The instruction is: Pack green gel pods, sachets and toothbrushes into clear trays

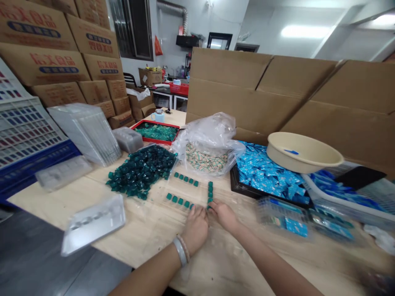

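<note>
My left hand (195,227) and my right hand (224,215) rest side by side on the wooden table (160,230), fingertips at the near ends of short rows of small green wrapped pieces (180,200). The right fingertips touch a column of green pieces (210,192). Another row (185,179) lies farther back. A big pile of the same dark green pieces (140,169) sits to the left. Both hands are seen from behind, fingers curled down onto the pieces; what they grip is hidden.
A clear bag of pale sachets (207,158), a black tray of blue packets (265,172), a beige basin (300,153), clear plastic trays (92,224), a red tray of green pieces (156,131), stacked cartons (58,61) and a cardboard wall (277,94) surround the work spot.
</note>
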The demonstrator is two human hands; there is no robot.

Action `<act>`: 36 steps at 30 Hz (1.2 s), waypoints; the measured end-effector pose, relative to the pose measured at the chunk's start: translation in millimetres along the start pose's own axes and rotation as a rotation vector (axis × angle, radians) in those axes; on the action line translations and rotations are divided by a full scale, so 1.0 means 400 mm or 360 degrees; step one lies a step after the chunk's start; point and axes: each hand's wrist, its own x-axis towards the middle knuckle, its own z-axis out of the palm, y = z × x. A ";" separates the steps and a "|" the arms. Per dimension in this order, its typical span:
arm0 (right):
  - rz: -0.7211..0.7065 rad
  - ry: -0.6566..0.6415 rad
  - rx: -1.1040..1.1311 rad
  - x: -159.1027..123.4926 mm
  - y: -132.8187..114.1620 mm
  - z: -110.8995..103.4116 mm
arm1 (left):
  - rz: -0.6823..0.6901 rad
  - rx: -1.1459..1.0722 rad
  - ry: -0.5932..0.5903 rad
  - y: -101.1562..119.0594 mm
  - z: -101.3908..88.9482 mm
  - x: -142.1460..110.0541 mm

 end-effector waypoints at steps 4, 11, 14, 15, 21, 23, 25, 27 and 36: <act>0.0057 0.0090 0.0121 0.005 0.006 0.034 | -0.0018 -0.0073 0.0018 0.012 -0.026 -0.006; 0.0164 0.0541 0.0565 -0.008 0.048 0.034 | -0.0794 -0.0185 0.0414 -0.364 -0.266 -0.132; 0.0028 0.0725 0.0622 0.081 -0.072 -0.009 | -0.1256 -0.0057 0.0374 -0.525 -0.321 -0.184; -0.0074 0.0706 0.0674 0.126 -0.134 -0.019 | -0.1306 -0.0049 0.0323 -0.549 -0.322 -0.190; -0.0594 0.0429 0.0456 0.452 -0.488 -0.027 | -0.1301 -0.0131 0.0261 -0.550 -0.280 -0.178; -0.0651 0.0369 0.0216 0.539 -0.555 -0.021 | -0.1325 -0.0147 0.0279 -0.556 -0.283 -0.182; -0.0694 0.0283 0.0057 0.600 -0.597 -0.008 | -0.1349 -0.0145 0.0299 -0.566 -0.287 -0.191; -0.0702 0.0207 -0.0025 0.635 -0.618 0.012 | -0.1331 -0.0131 0.0334 -0.572 -0.285 -0.199; -0.0607 0.0138 -0.0304 0.653 -0.640 0.066 | -0.1041 -0.0299 0.0521 -0.588 -0.252 -0.218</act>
